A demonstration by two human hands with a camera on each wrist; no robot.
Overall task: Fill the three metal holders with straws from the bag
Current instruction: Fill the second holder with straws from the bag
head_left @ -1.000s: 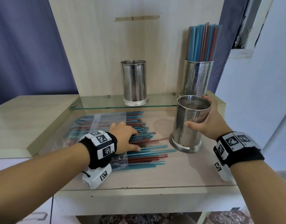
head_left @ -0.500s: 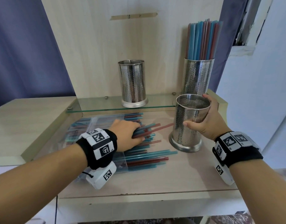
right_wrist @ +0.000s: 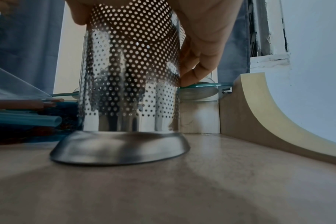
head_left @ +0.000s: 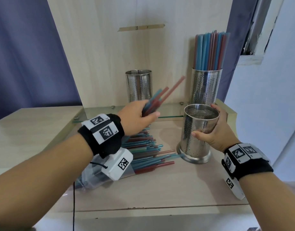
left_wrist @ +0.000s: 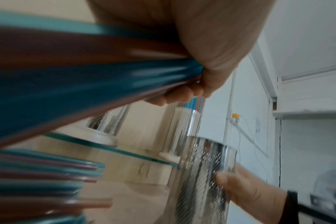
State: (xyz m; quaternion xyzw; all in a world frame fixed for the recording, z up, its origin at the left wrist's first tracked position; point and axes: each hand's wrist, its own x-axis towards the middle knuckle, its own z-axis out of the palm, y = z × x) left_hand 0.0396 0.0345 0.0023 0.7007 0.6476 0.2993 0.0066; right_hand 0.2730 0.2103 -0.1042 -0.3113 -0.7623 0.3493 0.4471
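Note:
My left hand (head_left: 140, 114) grips a bundle of blue and red straws (head_left: 161, 97) lifted above the pile, tips pointing up and right; the same bundle (left_wrist: 82, 72) fills the left wrist view. My right hand (head_left: 215, 132) holds an empty perforated metal holder (head_left: 197, 130) that stands on the wooden desk (head_left: 160, 189); its base (right_wrist: 121, 145) rests flat. A second empty holder (head_left: 138, 85) and a holder full of straws (head_left: 206, 85) stand on the glass shelf (head_left: 168, 110). Loose straws (head_left: 148, 155) spill from a clear plastic bag (head_left: 93, 177).
A wooden back panel (head_left: 110, 47) rises behind the shelf. A raised curved side board (right_wrist: 259, 109) borders the desk on the right. Blue curtain (head_left: 26, 55) hangs at the left, a white wall (head_left: 276, 97) at the right. Bare desk surface lies in front of the held holder.
My left hand has closed on a bundle of straws and lifted it off the pile, tips swinging up toward the right. The right hand and its holder have stayed put.

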